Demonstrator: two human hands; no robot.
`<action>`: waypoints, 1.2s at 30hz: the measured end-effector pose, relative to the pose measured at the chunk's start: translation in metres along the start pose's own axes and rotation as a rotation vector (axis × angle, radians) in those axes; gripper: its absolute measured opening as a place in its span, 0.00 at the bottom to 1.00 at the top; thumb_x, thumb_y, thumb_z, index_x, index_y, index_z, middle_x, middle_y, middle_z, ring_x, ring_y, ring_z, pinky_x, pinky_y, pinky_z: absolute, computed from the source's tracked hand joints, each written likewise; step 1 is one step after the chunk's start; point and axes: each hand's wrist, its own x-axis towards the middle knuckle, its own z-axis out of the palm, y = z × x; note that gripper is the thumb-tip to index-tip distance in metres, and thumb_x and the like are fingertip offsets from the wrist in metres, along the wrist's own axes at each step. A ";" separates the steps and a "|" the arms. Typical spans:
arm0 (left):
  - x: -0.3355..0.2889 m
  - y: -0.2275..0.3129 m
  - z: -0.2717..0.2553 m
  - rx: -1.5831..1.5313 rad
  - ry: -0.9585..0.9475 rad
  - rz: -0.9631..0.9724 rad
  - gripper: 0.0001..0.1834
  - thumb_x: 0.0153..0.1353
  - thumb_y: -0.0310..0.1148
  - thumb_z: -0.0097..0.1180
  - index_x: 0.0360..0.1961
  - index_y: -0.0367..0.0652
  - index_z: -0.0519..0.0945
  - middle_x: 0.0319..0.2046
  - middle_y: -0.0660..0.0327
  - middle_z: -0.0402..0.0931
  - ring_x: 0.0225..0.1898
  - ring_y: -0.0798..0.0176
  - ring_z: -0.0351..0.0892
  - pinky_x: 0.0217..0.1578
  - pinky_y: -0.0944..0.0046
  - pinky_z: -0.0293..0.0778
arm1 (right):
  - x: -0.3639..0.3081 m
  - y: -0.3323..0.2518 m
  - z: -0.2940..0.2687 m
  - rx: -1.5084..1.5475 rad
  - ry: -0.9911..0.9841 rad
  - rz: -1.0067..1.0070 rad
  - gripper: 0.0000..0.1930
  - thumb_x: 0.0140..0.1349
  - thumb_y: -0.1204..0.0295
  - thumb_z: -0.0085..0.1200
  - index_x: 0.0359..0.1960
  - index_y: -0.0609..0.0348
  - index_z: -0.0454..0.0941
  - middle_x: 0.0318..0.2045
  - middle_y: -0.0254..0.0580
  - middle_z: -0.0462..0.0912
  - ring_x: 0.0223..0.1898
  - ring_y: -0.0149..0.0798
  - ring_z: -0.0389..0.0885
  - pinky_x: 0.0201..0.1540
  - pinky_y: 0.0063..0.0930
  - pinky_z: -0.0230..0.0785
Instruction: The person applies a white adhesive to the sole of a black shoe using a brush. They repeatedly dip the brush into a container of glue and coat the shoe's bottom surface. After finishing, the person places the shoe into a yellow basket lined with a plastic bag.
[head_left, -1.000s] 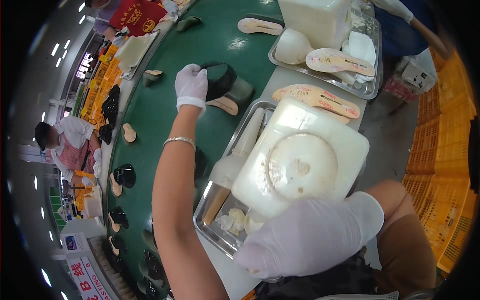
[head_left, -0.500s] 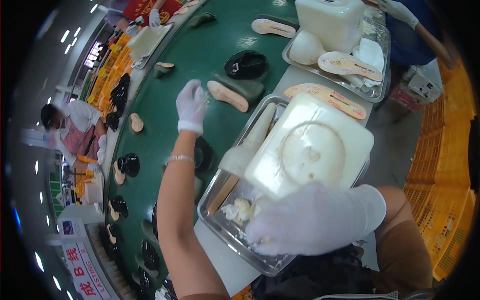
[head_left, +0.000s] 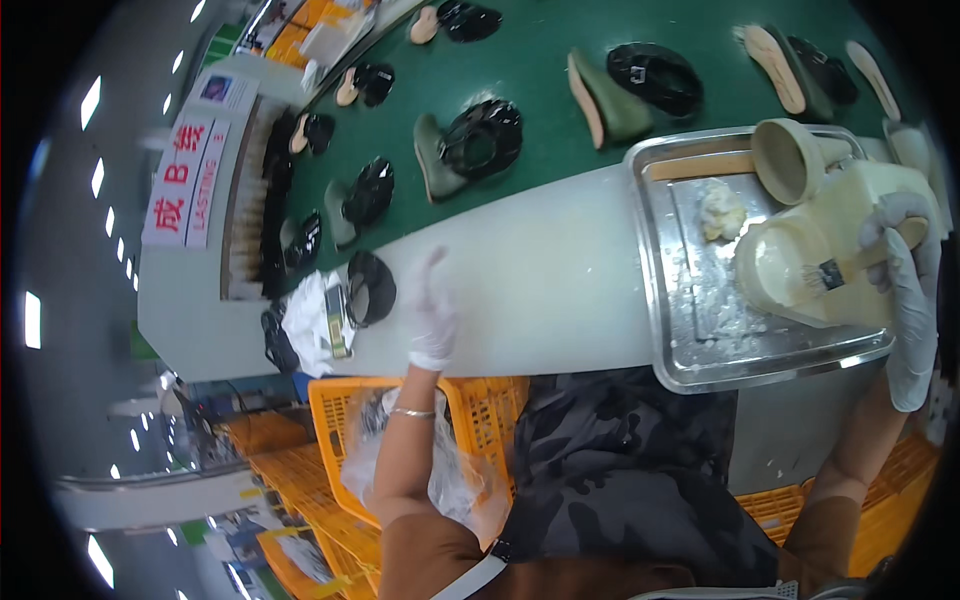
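Observation:
My right hand (head_left: 905,285), in a white glove, is closed around the wooden handle of a flat brush (head_left: 865,262). The dark ferrule and bristles sit at the round mouth of a cream plastic jug (head_left: 840,205) that lies on its side in a metal tray (head_left: 672,372). White residue coats the jug's mouth. To the left, my gloved left hand (head_left: 435,315) is above the pale table strip (head_left: 530,290), slightly blurred, its fingers stretched and nothing held. Nearest to it is a black shoe upper (head_left: 371,288) beside a white cloth (head_left: 310,318).
A green conveyor (head_left: 550,30) runs beyond the table, carrying black shoe uppers (head_left: 655,78), green wedge soles (head_left: 610,100) and pale insoles (head_left: 775,70). The tray also holds a crumpled off-white lump (head_left: 722,212) and a cream cup (head_left: 785,160). An orange crate (head_left: 490,420) with clear plastic stands below the table edge.
The view has turned to the left. My left hand has gone from above the conveyor to above the table strip. My right hand has moved from the tray's near end to the jug's mouth.

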 end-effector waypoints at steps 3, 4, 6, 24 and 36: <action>-0.035 -0.076 -0.048 0.143 0.307 -0.123 0.16 0.56 0.25 0.51 0.47 0.34 0.73 0.44 0.52 0.74 0.48 0.53 0.71 0.53 0.58 0.62 | 0.013 0.005 0.003 -0.030 -0.063 -0.086 0.09 0.64 0.70 0.46 0.43 0.55 0.73 0.28 0.25 0.76 0.21 0.15 0.64 0.23 0.05 0.55; -0.037 -0.097 -0.056 0.014 0.359 -0.202 0.17 0.55 0.25 0.52 0.47 0.34 0.73 0.43 0.51 0.75 0.47 0.51 0.72 0.52 0.57 0.63 | 0.015 0.005 0.002 -0.034 -0.064 -0.081 0.09 0.64 0.70 0.46 0.43 0.55 0.73 0.28 0.25 0.76 0.21 0.15 0.64 0.23 0.05 0.55; -0.035 -0.135 -0.088 0.467 0.223 -0.175 0.20 0.52 0.26 0.55 0.48 0.35 0.73 0.44 0.50 0.75 0.46 0.48 0.73 0.50 0.57 0.66 | 0.016 0.004 0.004 -0.025 -0.061 -0.065 0.09 0.64 0.69 0.46 0.44 0.55 0.73 0.27 0.25 0.75 0.21 0.15 0.64 0.23 0.06 0.55; -0.019 -0.102 -0.074 -0.951 0.086 -0.603 0.19 0.58 0.26 0.46 0.51 0.32 0.71 0.42 0.58 0.73 0.41 0.65 0.73 0.42 0.67 0.71 | -0.059 -0.010 0.063 -0.222 0.092 -0.440 0.06 0.57 0.79 0.53 0.37 0.60 0.75 0.32 0.38 0.81 0.34 0.32 0.80 0.39 0.21 0.71; -0.016 0.074 0.033 -0.509 -0.369 0.739 0.24 0.49 0.21 0.51 0.51 0.33 0.66 0.40 0.48 0.72 0.34 0.54 0.77 0.32 0.64 0.74 | -0.071 0.007 0.069 0.268 0.119 -0.221 0.06 0.63 0.74 0.47 0.41 0.60 0.72 0.33 0.33 0.80 0.35 0.25 0.77 0.39 0.19 0.71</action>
